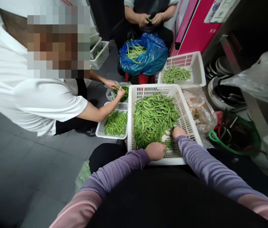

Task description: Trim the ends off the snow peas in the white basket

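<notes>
A large white slotted basket (134, 141) stands before me, with a heap of green snow peas (155, 117) inside it. My left hand (156, 151) is curled closed over the basket's near part, a bit of green snow pea showing at its fingertips. At the right side of the basket my right hand (178, 132) is also closed, its fingers turned away, so what it holds is hidden. Between the hands lie small green pieces (169, 145) and something pale (165, 136) that I cannot identify.
A co-worker in a white shirt (29, 91) crouches left, handling green pods above a small basket (98, 133). Behind, another person's hands (149, 20) work over a blue bag (156, 57) of beans. A white crate (197, 68), plastic bags (201, 110) and a green basin (237, 150) stand right.
</notes>
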A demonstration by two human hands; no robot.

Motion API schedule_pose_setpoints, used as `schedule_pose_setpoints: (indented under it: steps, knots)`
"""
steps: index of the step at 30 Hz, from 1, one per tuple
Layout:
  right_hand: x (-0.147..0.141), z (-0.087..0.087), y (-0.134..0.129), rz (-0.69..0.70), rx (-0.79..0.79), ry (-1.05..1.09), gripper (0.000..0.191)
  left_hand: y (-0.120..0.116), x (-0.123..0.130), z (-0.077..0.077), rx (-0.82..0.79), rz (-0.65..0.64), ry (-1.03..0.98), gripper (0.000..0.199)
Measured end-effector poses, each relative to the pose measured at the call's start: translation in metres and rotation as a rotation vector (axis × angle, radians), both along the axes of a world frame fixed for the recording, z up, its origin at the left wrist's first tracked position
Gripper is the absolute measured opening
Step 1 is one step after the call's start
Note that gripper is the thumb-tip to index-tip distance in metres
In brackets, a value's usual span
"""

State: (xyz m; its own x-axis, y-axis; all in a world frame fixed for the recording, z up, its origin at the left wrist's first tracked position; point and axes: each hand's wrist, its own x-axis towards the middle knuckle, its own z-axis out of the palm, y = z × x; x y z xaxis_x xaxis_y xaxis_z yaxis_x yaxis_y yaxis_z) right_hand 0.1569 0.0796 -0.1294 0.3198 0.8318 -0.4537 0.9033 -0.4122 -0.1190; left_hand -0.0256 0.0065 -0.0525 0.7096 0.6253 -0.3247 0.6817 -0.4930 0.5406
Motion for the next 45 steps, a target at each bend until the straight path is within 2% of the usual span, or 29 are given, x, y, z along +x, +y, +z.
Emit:
schedule_pose_setpoints:
  steps: [3,6,9,12,14,17,22,25,27,30,31,33,36,39,43,45]
  knots:
    - [0.004,0.004,-0.003,0.021,-0.001,-0.034,0.026,0.002,-0.001,0.001,-0.015,0.052,-0.025,0.022]
    - [0.008,0.020,-0.019,0.131,0.105,-0.056,0.024,0.007,-0.001,0.003,-0.065,0.205,-0.095,0.023]
    - [0.005,0.042,-0.045,0.307,0.311,0.047,0.021,0.012,0.005,0.004,-0.302,0.390,-0.231,0.023]
    - [-0.003,0.063,-0.070,0.413,0.404,0.245,0.029,0.014,0.010,0.008,-0.620,0.505,-0.332,0.022]
    - [-0.006,0.074,-0.081,0.447,0.402,0.354,0.034,0.012,0.011,0.013,-0.736,0.516,-0.359,0.019]
    - [-0.006,0.090,-0.088,0.459,0.349,0.526,0.038,0.007,0.006,0.024,-0.823,0.458,-0.419,0.017]
    - [-0.015,0.110,-0.098,0.328,0.275,0.798,0.038,-0.005,-0.002,0.035,-0.936,0.457,-0.611,0.013]
    - [-0.023,0.118,-0.102,0.223,0.247,0.913,0.037,-0.006,-0.004,0.029,-0.863,0.435,-0.524,0.015]
    - [-0.025,0.123,-0.102,0.090,0.247,1.014,0.036,-0.004,-0.004,0.020,-0.683,0.331,-0.313,0.014]
    - [-0.019,0.131,-0.094,-0.170,0.425,1.178,0.036,-0.001,-0.006,0.006,-0.339,0.169,0.054,0.009]
    - [-0.016,0.133,-0.090,-0.225,0.509,1.193,0.037,-0.001,-0.006,0.004,-0.256,0.155,0.100,0.014]
    - [-0.012,0.134,-0.085,-0.271,0.621,1.158,0.037,-0.001,-0.006,0.003,-0.169,0.192,0.002,0.032]
    - [-0.013,0.126,-0.087,-0.269,0.585,1.085,0.037,-0.002,-0.004,0.012,-0.160,0.331,-0.345,0.040]
    - [-0.020,0.111,-0.095,-0.249,0.528,1.071,0.037,-0.002,-0.003,0.026,-0.297,0.425,-0.453,0.033]
    - [-0.024,0.099,-0.098,-0.227,0.525,1.006,0.036,-0.001,-0.005,0.037,-0.452,0.319,-0.388,0.036]
    - [-0.022,0.099,-0.096,-0.196,0.526,0.907,0.035,0.001,-0.006,0.039,-0.460,0.261,-0.357,0.036]
